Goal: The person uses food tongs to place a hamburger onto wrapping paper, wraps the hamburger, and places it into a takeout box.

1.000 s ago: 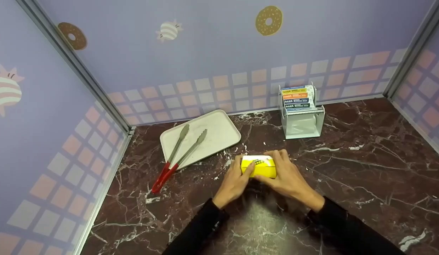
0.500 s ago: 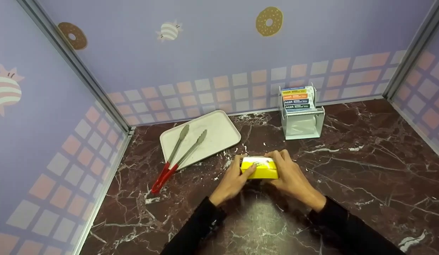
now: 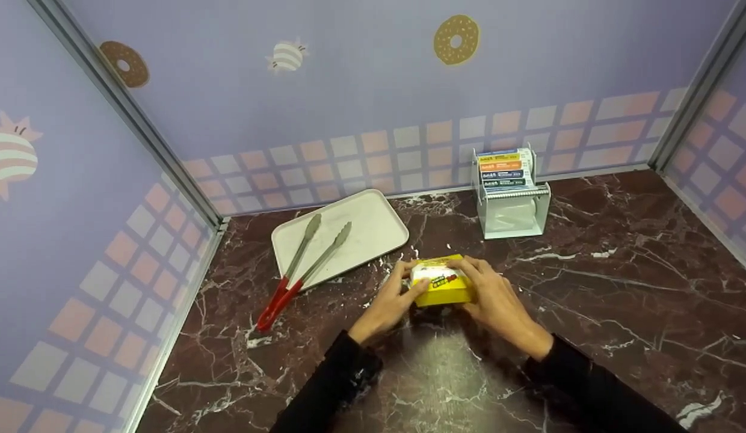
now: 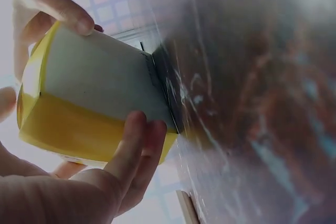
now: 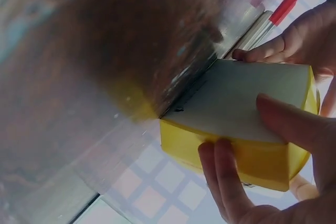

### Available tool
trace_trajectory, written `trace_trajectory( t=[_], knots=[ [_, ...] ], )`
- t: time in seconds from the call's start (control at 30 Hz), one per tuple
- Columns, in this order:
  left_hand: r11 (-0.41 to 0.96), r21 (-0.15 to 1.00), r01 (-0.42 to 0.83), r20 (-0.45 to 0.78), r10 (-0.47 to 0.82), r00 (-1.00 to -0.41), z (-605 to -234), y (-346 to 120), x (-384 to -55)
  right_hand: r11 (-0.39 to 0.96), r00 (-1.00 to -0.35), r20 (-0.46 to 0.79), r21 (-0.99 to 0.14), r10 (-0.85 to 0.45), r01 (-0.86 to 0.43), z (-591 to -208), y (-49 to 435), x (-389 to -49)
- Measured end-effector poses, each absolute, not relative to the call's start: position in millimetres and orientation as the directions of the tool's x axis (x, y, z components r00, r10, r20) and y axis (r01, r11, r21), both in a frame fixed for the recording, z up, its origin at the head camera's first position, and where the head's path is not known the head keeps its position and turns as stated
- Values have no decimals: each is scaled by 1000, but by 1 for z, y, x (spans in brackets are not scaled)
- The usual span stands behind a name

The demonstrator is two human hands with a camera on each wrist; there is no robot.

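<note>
Between both hands is a small yellow box (image 3: 444,294) with a white patch and dark lettering on its printed face. My left hand (image 3: 390,302) grips its left side, thumb on the printed face. On the other side my right hand (image 3: 496,300) holds it, fingers over the top edge. The wrist views show a plain pale face of the box (image 4: 100,72), which stands tilted with its lower edge at the dark marbled tabletop. In the right wrist view the right hand's fingers (image 5: 226,174) press a yellow side, and its thumb lies on the pale face.
Behind and left lies a cream tray (image 3: 373,225), with red-handled tongs (image 3: 281,299) resting partly across it. A white dispenser (image 3: 514,216) holding several coloured label rolls stands at the back right. White crumbs (image 3: 382,263) are scattered near the tray. Patterned walls enclose the marbled table (image 3: 589,313).
The box has turned in the hands, so more of its top and printed face shows to the head camera. The left hand has shifted slightly left. Tray, tongs and dispenser have stayed put.
</note>
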State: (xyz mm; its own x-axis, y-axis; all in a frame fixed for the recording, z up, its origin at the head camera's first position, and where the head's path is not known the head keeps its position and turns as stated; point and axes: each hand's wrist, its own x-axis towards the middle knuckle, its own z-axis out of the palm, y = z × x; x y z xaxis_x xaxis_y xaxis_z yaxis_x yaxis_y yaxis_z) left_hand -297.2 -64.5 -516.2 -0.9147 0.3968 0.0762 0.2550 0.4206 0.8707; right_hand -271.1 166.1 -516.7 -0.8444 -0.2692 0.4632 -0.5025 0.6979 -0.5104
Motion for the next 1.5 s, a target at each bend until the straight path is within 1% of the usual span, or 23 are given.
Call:
trace_trajectory(
  t=[0.17, 0.27, 0.37, 0.5, 0.7, 0.93, 1.5],
  knots=[
    [398, 879, 262, 99, 384, -918, -517, -68, -301, 649, -860, 421, -575, -287, -498, -515, 168, -271],
    [404, 867, 290, 120, 396, -911, -518, -69, -302, 636, -891, 358, -626, -280, -451, -514, 168, -273],
    [409, 850, 331, 140, 430, -892, -518, -69, -302, 649, -916, 310, -646, -256, -400, -513, 169, -275],
    [427, 832, 354, 128, 472, -872, -518, -72, -304, 663, -919, 308, -637, -247, -392, -513, 170, -277],
    [474, 810, 344, 80, 491, -867, -518, -73, -302, 662, -920, 301, -641, -250, -389, -515, 170, -278],
    [538, 742, 399, 81, 520, -851, -518, -73, -300, 682, -924, 272, -623, -270, -383, -515, 169, -278],
    [548, 708, 445, 85, 559, -825, -519, -72, -300, 692, -923, 264, -611, -279, -384, -514, 170, -276]
  ],
)
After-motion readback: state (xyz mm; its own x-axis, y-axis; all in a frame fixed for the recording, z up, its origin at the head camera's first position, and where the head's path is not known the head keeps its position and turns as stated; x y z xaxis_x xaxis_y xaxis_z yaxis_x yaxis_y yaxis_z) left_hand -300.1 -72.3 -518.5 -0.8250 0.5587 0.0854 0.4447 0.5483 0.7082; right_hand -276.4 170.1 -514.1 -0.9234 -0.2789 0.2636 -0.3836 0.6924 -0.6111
